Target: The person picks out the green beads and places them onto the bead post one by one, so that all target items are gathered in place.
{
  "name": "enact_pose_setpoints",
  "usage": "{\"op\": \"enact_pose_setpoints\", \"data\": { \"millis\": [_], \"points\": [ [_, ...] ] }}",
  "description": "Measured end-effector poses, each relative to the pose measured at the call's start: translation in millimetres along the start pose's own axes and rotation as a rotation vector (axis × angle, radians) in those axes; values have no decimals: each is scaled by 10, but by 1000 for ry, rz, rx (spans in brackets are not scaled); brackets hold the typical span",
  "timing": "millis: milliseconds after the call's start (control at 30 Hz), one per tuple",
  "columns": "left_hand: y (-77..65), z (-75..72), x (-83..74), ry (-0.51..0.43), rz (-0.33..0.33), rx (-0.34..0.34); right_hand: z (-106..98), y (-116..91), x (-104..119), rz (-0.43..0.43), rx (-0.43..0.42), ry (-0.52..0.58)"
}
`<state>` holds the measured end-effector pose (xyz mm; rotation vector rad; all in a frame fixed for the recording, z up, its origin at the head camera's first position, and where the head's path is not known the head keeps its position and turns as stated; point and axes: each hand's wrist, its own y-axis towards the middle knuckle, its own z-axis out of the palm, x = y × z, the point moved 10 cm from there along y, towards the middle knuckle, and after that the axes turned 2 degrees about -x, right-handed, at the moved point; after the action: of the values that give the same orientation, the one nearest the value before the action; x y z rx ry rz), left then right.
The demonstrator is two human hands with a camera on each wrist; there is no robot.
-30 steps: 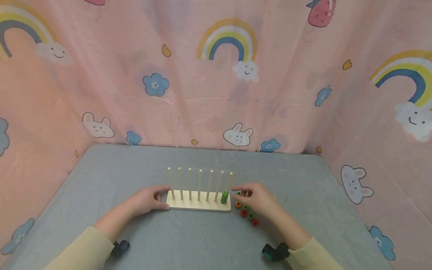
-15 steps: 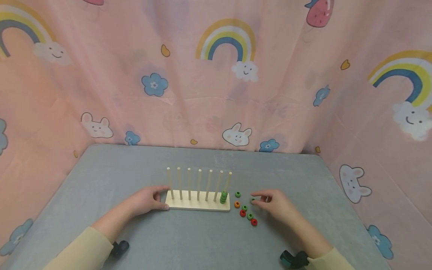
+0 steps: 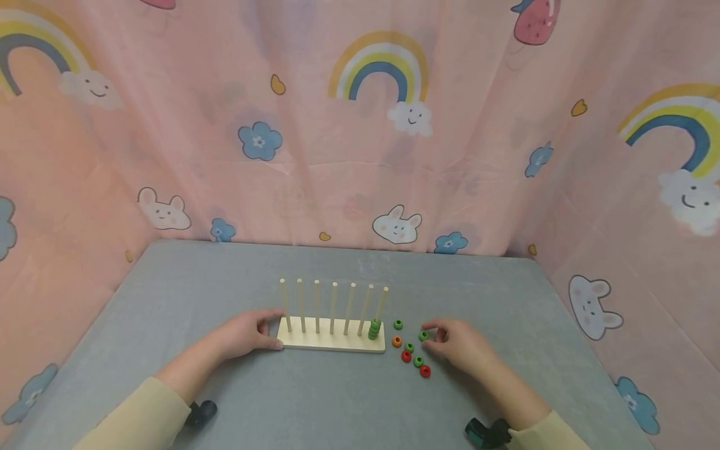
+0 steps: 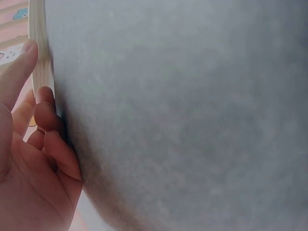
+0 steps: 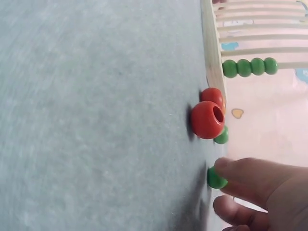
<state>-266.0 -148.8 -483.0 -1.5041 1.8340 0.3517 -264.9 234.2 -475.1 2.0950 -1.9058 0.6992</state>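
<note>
My left hand [image 3: 247, 332] grips the left end of a wooden peg rack [image 3: 332, 341], thumb along the front edge and fingers behind. Close up in the left wrist view, the fingertips lie against the end of the pale wooden base [image 4: 42, 62]. Several green beads [image 3: 374, 329] are stacked on the rack's rightmost pole; the other poles are bare. To the right of the rack, my right hand [image 3: 462, 345] has thumb and index finger parted on either side of a loose green bead [image 3: 423, 335]. In the right wrist view one digit partly covers that bead [image 5: 216, 179].
More beads lie loose between the rack and my right hand: an orange bead [image 3: 397, 341], red beads [image 3: 425, 371] and further green beads [image 3: 398, 324]. The grey table [image 3: 315, 406] ends at a pink patterned curtain [image 3: 315, 187] at the back and sides.
My right hand has moved away from the rightmost pole to the right and down to the loose green bead, its fingers now a little wider apart. The left hand keeps its grip.
</note>
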Motion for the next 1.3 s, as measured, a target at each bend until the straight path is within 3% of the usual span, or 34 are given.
{"op": "enact_pose_setpoints", "data": {
  "millis": [300, 800, 1300],
  "points": [
    [8, -2, -21, -2, 14, 2, 27, 20, 20, -21, -10, -83],
    [12, -7, -23, -4, 13, -3, -133, -15, 85, -3, -41, -19],
    [-2, 1, -25, -10, 7, 3, -432, -52, 490, -52, -184, 77]
  ]
}}
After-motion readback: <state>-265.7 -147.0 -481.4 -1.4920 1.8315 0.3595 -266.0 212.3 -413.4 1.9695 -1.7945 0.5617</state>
